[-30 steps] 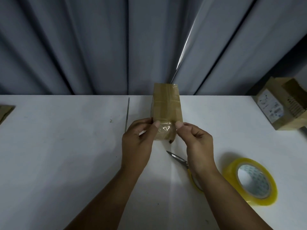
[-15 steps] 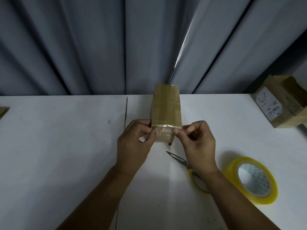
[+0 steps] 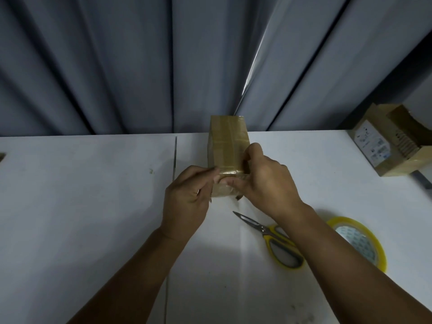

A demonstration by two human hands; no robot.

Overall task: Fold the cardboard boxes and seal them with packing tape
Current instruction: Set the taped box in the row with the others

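I am holding the cardboard box (image 3: 228,141) on the table (image 3: 81,206), left grip (image 3: 189,199) pinching its near edge, right grip (image 3: 266,183) curling round its corner, where uneven pressing is risking wrinkled tape (image 3: 230,170) or tipping.

Brown cardboard box (image 3: 228,146) w/ glossy tape, matt white table (image 3: 81,206), metal-bladed scissors (image 3: 268,237) w/ yellow plastic handles.

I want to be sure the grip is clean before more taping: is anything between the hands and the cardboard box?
Nothing visible. The left hand and right hand both hold the near end of the cardboard box directly. The scissors and tape roll lie nearer the person, to the right, apart from the box.
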